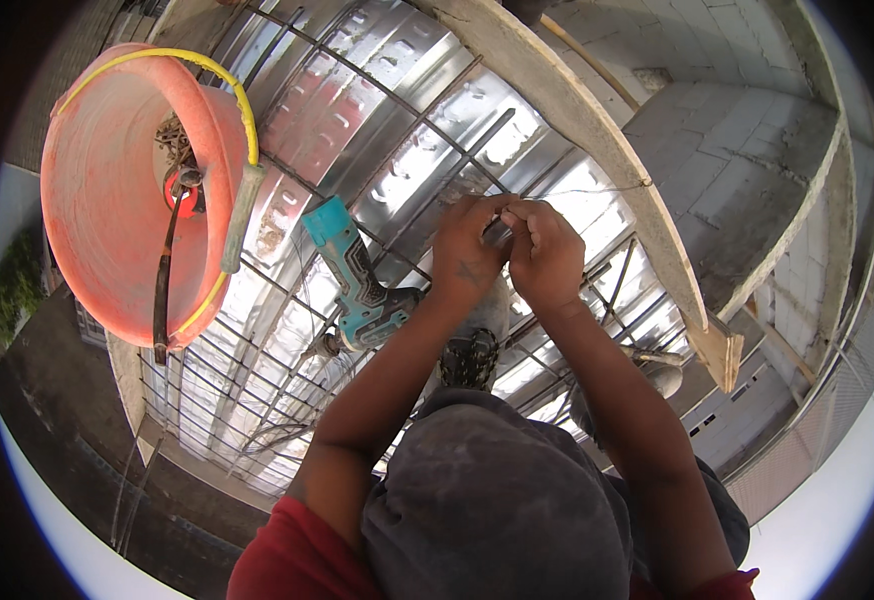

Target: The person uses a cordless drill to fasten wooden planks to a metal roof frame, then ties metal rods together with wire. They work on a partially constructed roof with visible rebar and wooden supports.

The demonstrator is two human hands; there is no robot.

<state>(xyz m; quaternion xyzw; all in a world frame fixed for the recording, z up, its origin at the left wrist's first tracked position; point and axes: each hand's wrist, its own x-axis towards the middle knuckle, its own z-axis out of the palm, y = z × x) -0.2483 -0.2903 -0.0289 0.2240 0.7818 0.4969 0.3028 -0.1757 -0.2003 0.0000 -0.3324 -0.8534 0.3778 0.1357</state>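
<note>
A: What is seen around the work?

B: A building site is shown, with a block wall (727, 150) beyond ribbed metal decking (397, 180), over which steel bars (357, 73) are laid in a grid. To the left, an orange bucket (107, 200) and a teal power tool (362, 285) are seen.

A: And where is the thin wire found?

B: The thin wire (607, 189) is stretched between the fingertips and a pale board (567, 95) at the decking's edge.

A: How might it be handled?

B: It can be judged light, springy and easily bent, so it would best be pinched near its end, where a sharp tip should be expected.

A: And the hands?

B: The left hand (469, 250) and right hand (545, 255) are held together, fingers curled, tips close; the gap is mostly hidden, so whether the wire is gripped firmly cannot be told
</note>
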